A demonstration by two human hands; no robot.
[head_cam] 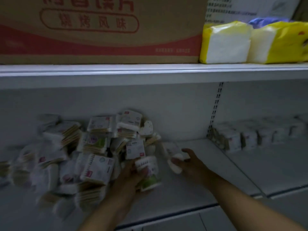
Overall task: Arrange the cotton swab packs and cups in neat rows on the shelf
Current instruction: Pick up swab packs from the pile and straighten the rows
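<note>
My left hand (pixel 131 174) grips a white-and-green swab pack (pixel 150 179) at lower centre; my right hand (pixel 191 159) pinches a blurred white pack (pixel 175 167) beside the jumbled pile (pixel 93 147).

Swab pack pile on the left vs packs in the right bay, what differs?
The left pile is a jumbled heap, packs tilted and overlapping; the right-bay packs stand side by side in a row. The left pile spreads toward the shelf front; the right-bay packs keep to the back. Both sit on the lower shelf.
</note>
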